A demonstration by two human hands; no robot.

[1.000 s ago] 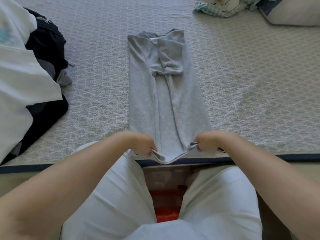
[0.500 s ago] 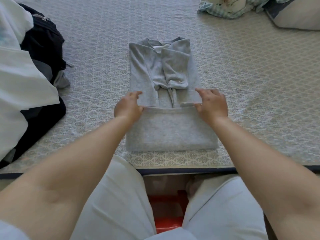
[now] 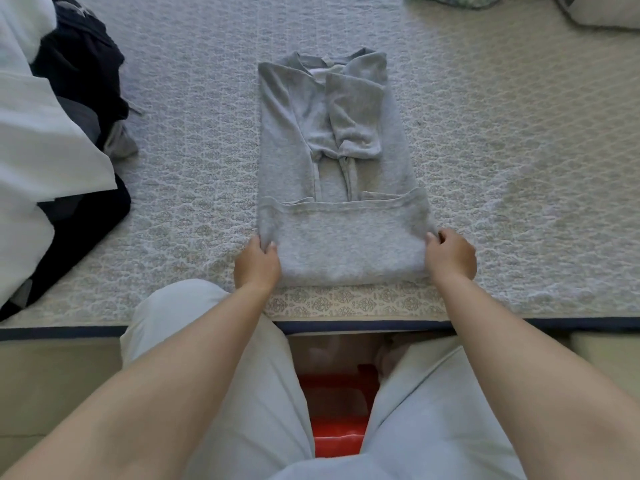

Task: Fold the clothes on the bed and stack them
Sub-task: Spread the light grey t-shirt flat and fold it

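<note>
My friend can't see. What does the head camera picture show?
Two hands, the left hand and the right hand, grip the side edges of a half-folded grey top on a patterned bed cover. A heap of white and dark clothes lies to the left.

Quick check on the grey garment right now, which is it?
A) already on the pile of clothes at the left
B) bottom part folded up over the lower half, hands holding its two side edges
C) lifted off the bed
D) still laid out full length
B: the grey garment lies on the bed with its bottom section doubled over, the left hand and right hand gripping that folded part at either side.
</note>
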